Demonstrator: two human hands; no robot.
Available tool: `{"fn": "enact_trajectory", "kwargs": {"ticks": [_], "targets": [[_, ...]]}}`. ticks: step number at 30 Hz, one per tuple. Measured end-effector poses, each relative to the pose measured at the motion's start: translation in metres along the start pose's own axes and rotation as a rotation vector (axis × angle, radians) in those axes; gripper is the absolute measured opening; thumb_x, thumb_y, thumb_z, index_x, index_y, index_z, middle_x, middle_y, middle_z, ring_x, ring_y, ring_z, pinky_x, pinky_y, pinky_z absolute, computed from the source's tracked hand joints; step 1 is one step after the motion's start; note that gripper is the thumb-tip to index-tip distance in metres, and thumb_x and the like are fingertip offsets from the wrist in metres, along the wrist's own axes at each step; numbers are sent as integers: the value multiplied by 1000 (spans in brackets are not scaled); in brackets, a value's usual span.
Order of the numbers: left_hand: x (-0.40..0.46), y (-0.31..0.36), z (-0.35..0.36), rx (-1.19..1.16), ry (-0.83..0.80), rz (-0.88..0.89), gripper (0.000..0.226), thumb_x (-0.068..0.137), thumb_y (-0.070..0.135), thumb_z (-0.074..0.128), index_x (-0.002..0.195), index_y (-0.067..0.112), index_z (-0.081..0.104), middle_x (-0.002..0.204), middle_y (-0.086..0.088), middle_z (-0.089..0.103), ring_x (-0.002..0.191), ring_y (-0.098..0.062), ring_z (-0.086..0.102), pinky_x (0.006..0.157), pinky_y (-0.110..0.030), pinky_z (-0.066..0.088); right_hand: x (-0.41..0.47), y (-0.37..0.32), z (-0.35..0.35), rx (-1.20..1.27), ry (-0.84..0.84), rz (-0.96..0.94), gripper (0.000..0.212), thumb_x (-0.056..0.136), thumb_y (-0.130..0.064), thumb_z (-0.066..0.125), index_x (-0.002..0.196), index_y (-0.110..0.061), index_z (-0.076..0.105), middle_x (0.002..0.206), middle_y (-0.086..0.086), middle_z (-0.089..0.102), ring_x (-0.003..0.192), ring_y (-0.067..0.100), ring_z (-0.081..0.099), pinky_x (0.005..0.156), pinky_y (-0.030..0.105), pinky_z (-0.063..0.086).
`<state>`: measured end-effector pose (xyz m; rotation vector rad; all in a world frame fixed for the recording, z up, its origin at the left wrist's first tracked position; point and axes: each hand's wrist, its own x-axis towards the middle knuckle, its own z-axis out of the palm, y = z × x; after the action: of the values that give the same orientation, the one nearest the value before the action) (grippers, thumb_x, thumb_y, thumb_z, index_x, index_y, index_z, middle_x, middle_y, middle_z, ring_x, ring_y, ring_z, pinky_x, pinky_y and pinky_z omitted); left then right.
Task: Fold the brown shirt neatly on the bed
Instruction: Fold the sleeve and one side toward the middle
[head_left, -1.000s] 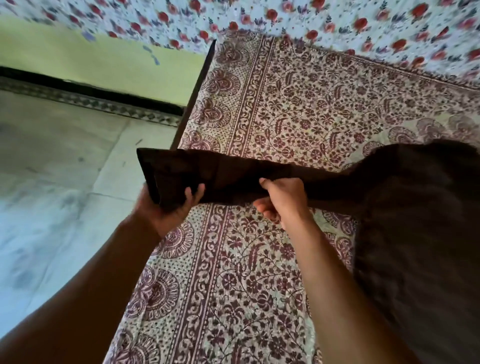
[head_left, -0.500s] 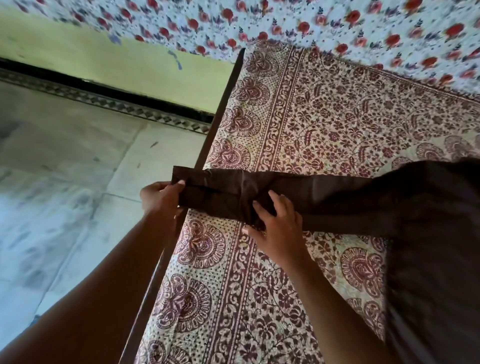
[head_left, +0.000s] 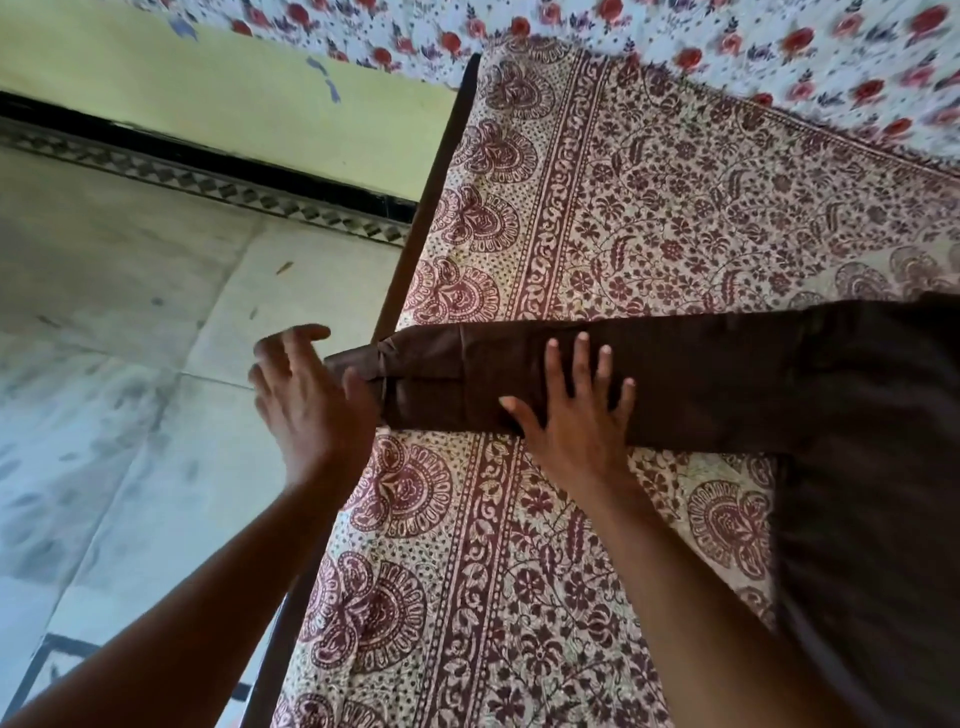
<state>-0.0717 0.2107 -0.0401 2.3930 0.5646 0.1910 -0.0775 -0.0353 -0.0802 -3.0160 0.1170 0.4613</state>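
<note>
Looking down from the head camera, I lose most of the brown shirt (head_left: 857, 467) off the right edge of the frame; only its dark body and one long sleeve (head_left: 675, 379) show, and the fabric there is too dark to read seams. The sleeve stretches leftward across the bed sheet (head_left: 649, 218), a cream cloth printed with maroon flowers, and its cuff (head_left: 363, 361) reaches the dark wooden bed frame (head_left: 431, 202) at the bed's edge. Beyond the sheet lies a white cloth with red roses (head_left: 727, 47). A grey tiled floor (head_left: 130, 312) and yellow wall (head_left: 234, 88) fill the left side.

My right hand (head_left: 576, 415) lies flat on the sleeve, fingers straight and spread, pressing it to the bed. My left hand (head_left: 306, 400) is blurred; it looks open with fingers loose, just beside the cuff, possibly touching it with the thumb.
</note>
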Motion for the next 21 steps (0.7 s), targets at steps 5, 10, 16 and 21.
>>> {"fn": "enact_trajectory", "kwargs": {"ticks": [5,10,16,21], "targets": [[-6,34,37,111,-425,495,42,98,13,50,139,24,50,153,-1,42,140,-26,37,111,-55,32,-3,4,-5,209,93,-320,65,107,-55,7,165,-28,18,174,4,1,161,25,-2,128,56,11],[18,47,75,227,-524,455,45,105,36,47,149,30,41,149,-3,37,138,-30,30,110,-66,32,-5,72,-6,105,282,263,63,107,-43,39,162,-13,29,171,18,13,159,38,9,126,59,17],[38,65,94,202,-362,349,21,98,10,56,117,12,62,127,-14,51,120,-37,39,98,-58,39,11,92,-3,98,88,42,79,101,-64,11,164,-17,19,172,20,3,159,37,-2,127,56,5],[21,84,101,319,-234,330,32,87,1,59,114,17,60,135,-12,42,127,-39,36,107,-66,30,13,107,-10,162,173,-183,74,103,-64,9,163,-25,27,173,9,11,160,29,3,128,57,7]]}}
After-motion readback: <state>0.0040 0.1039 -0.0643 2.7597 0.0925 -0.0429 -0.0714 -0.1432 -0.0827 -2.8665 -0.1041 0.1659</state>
